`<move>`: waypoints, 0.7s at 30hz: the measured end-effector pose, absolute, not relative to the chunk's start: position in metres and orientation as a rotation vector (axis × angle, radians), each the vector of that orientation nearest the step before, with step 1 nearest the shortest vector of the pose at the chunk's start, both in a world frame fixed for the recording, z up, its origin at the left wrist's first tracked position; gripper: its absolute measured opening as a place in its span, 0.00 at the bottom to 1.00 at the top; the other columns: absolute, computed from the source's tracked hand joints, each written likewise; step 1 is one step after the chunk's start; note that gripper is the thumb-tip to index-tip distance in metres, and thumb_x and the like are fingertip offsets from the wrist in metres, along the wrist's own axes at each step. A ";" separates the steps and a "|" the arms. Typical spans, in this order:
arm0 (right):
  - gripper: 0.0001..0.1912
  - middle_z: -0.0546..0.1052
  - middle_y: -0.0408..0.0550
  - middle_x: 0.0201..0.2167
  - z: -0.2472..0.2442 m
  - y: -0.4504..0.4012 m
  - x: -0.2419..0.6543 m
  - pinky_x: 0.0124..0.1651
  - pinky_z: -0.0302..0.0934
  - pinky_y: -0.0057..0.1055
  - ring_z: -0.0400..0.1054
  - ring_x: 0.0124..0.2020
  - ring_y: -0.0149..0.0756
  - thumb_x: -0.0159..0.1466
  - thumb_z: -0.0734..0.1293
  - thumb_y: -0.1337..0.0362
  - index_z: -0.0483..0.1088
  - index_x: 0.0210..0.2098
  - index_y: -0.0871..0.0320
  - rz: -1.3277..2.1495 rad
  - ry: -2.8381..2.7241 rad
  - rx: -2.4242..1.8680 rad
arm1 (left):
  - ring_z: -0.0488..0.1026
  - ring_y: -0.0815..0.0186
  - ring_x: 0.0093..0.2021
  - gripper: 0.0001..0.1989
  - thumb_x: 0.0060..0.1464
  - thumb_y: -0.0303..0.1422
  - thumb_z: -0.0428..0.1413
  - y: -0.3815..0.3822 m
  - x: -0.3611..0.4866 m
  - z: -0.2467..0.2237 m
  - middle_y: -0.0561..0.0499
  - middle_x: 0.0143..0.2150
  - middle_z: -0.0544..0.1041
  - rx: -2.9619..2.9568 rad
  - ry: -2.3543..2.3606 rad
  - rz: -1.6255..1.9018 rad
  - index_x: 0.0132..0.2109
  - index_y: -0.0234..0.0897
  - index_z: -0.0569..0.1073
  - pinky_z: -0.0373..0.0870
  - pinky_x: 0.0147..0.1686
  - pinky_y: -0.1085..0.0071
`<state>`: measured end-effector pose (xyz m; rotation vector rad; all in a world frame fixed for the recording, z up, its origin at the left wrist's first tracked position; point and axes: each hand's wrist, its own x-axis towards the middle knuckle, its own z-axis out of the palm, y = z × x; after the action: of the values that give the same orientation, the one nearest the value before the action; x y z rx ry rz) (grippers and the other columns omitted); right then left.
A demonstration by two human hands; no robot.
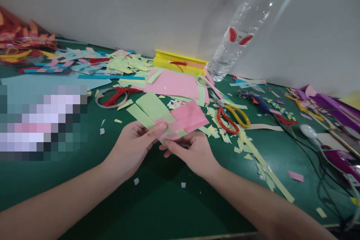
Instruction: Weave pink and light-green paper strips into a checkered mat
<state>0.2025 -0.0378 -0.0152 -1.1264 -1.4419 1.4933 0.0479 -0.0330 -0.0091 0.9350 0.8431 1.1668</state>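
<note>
Between my two hands is a piece of woven paper strips (184, 118), with green strips fanning to the upper left and pink ones to the upper right. My left hand (137, 140) pinches its lower left side, thumb on top near the crossing of the strips. With the thumb at the bottom corner, my right hand (194, 152) grips the same piece; the other fingers are partly hidden beneath it. The weave is held above the green table (157, 210). Just beyond lie a pink paper sheet (174, 84) and scissors (229, 116) with red and yellow handles.
A clear plastic bottle (233, 41) leans against the wall. A tape roll (111, 98) with red tassel thread lies left. Green paper strips (126, 63) are heaped behind. A hot glue gun (257, 103) with a cord lies to the right. Paper scraps are scattered around.
</note>
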 end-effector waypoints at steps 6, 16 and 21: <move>0.14 0.80 0.48 0.29 -0.017 -0.036 0.203 0.35 0.72 0.33 0.75 0.28 0.35 0.56 0.70 0.57 0.76 0.36 0.60 1.509 -1.475 -1.050 | 0.69 0.67 0.22 0.08 0.49 0.36 0.62 -0.034 0.050 -0.008 0.51 0.24 0.75 0.956 0.844 1.140 0.28 0.36 0.78 0.70 0.20 0.72; 0.22 0.74 0.50 0.49 -0.012 -0.013 0.232 0.46 0.68 0.37 0.70 0.48 0.39 0.59 0.68 0.57 0.63 0.51 0.53 0.946 -1.596 -0.924 | 0.77 0.57 0.29 0.12 0.47 0.42 0.59 -0.028 0.033 0.004 0.52 0.26 0.81 1.629 1.530 1.011 0.28 0.39 0.80 0.68 0.24 0.70; 0.13 0.77 0.48 0.44 -0.006 -0.007 0.236 0.50 0.65 0.39 0.70 0.46 0.38 0.60 0.68 0.64 0.69 0.45 0.52 0.407 -1.917 -0.891 | 0.76 0.59 0.27 0.12 0.49 0.41 0.57 -0.023 0.035 0.004 0.53 0.22 0.78 1.779 1.469 0.920 0.26 0.40 0.80 0.66 0.23 0.72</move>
<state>0.2365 -0.0073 -0.0061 -0.8910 -1.9172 0.4070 0.0354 -0.0226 0.0040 1.7787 1.4693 0.9198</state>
